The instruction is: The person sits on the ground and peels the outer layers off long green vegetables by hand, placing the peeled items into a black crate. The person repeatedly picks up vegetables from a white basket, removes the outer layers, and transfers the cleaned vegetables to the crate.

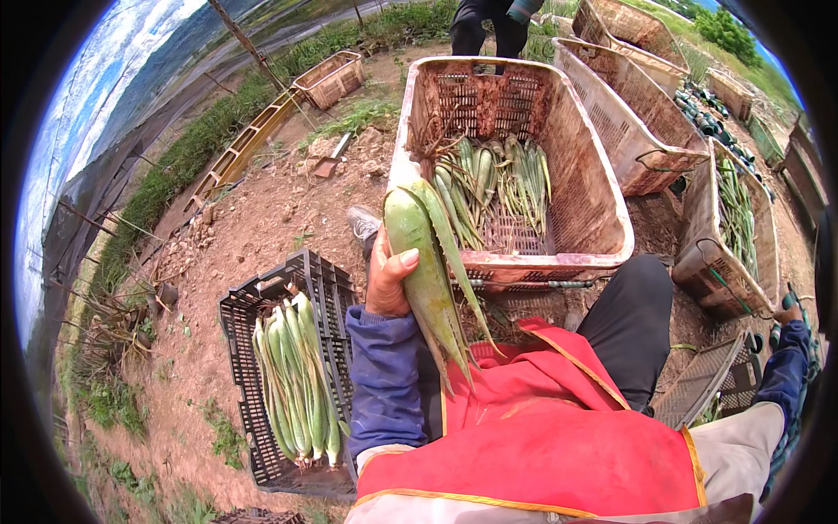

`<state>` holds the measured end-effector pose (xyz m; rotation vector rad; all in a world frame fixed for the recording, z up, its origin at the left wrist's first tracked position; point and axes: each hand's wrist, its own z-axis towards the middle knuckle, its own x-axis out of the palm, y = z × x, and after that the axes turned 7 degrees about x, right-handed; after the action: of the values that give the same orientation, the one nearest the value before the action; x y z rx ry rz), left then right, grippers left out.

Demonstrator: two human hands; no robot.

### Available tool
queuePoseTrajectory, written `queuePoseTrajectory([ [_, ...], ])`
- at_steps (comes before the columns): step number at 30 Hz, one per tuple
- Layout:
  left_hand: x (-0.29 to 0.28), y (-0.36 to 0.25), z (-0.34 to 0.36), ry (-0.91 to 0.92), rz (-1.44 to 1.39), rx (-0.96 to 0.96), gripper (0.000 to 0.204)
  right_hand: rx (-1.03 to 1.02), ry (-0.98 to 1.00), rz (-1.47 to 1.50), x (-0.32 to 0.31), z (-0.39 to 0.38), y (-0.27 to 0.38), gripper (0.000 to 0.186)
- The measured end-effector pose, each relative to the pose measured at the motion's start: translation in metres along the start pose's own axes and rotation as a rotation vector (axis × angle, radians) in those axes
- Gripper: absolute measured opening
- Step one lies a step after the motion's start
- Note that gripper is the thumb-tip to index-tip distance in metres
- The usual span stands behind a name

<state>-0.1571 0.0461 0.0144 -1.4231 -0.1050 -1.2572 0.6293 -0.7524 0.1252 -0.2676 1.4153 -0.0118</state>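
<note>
My left hand [393, 278] is closed around a thick aloe plant [412, 240]. Its broad end is up, its leaf tips hang over my red apron [541, 437], and dry roots show at its top. Just beyond is a large, dirt-stained pale crate [576, 259] with several smaller aloe plants [524, 179] lying in it. On my left, a black crate [244, 402] holds long green aloe leaves [297, 384] side by side. My right hand [789, 311] is far out at the right rim, beside another crate [698, 262] and something dark green; its fingers are too small to make out.
Green leaves [735, 210] fill part of the right-hand crate. More pale crates [602, 113] stand at the back right. Another person's dark-clad legs [489, 31] are beyond the large crate. A yellow ladder-like frame [236, 157] and a small crate [332, 80] lie at the back left.
</note>
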Motion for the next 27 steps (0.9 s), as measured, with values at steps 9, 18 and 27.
queuePoseTrajectory([
  [9,0.097,0.011,0.017,0.050,0.481,0.098,0.085,-0.502,0.232,0.612,-0.110,-0.172,0.395,0.044],
  [18,0.104,0.036,0.002,0.003,0.621,0.223,0.091,-1.532,0.599,0.942,-0.174,-0.344,0.725,0.068],
  [27,0.107,0.052,-0.006,0.028,0.639,0.186,0.102,-1.178,0.771,1.320,-0.189,-0.405,0.757,0.050],
])
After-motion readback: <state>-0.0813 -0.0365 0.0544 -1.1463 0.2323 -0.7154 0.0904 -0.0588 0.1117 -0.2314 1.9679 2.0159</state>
